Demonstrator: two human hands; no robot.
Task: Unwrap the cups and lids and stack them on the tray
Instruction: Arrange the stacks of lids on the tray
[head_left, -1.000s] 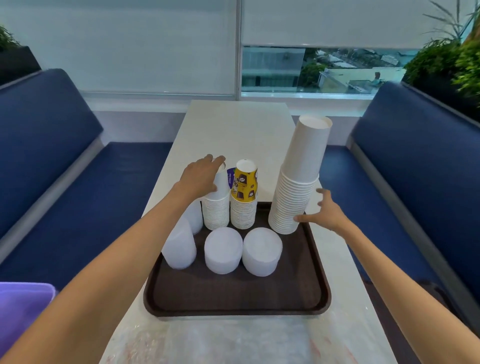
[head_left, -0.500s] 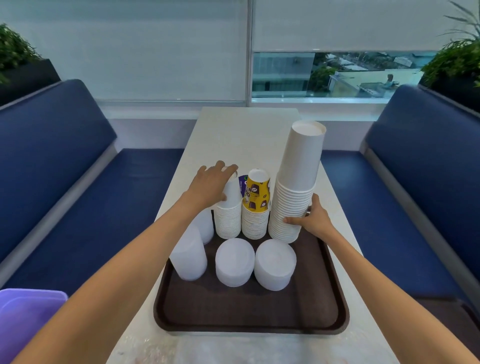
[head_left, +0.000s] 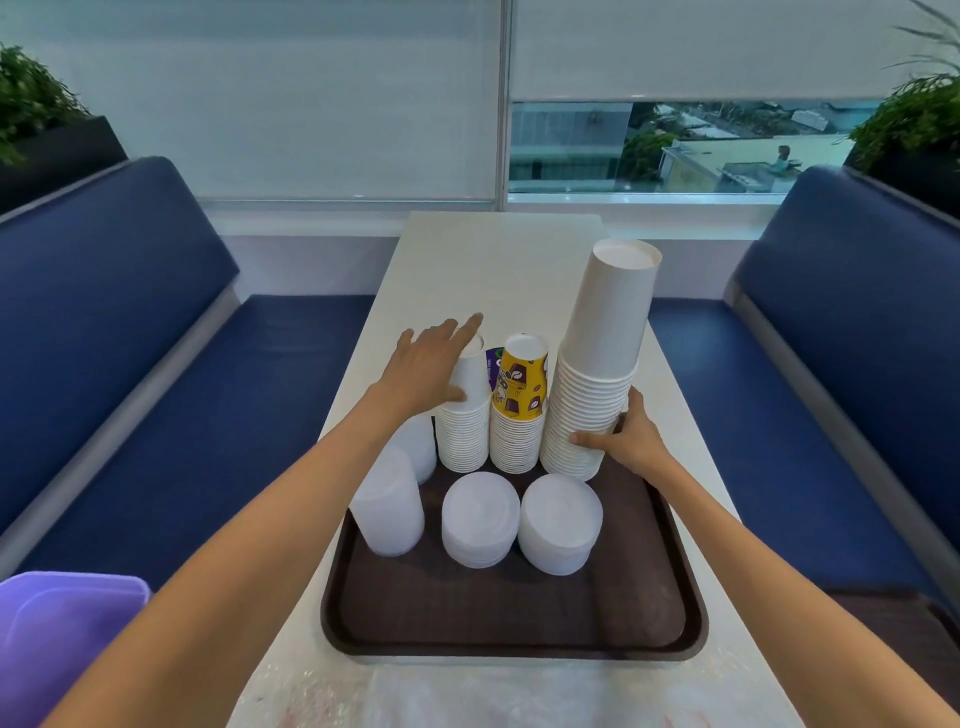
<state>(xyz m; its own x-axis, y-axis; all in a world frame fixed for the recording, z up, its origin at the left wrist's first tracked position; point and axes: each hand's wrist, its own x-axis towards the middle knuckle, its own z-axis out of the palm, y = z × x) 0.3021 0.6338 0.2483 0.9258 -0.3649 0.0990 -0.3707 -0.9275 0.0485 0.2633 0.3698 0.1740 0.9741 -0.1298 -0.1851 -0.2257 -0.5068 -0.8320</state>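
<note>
**Brown tray crowded with cups and lids, both hands at the back row**

Brown tray (head_left: 514, 613) sits on the white worktop (head_left: 498, 260) in the middle of the frame. The right hand (head_left: 628, 441) grips the lower part of the tall stack of white paper cups (head_left: 602, 338) at the tray's back right. The left hand (head_left: 431, 364) lies with fingers stretched out over the short white cup stack (head_left: 465, 431), thumb against its side. Between the two stands a stack topped by a yellow printed cup (head_left: 522, 395), with a purple cup (head_left: 492, 366) half hidden behind.

In front of the cups, two white lid stacks (head_left: 480, 514) (head_left: 560, 519) stand side by side. A translucent lid stack (head_left: 389, 509) stands at the tray's left edge, and the left forearm partly covers another one behind it.

Crinkled clear wrap (head_left: 467, 696) lies on the worktop at the bottom edge. Blue benches (head_left: 130, 338) flank the worktop, a purple bin (head_left: 57, 634) shows at lower left, and potted plants (head_left: 26, 98) fill both upper corners beside the window (head_left: 675, 145).
</note>
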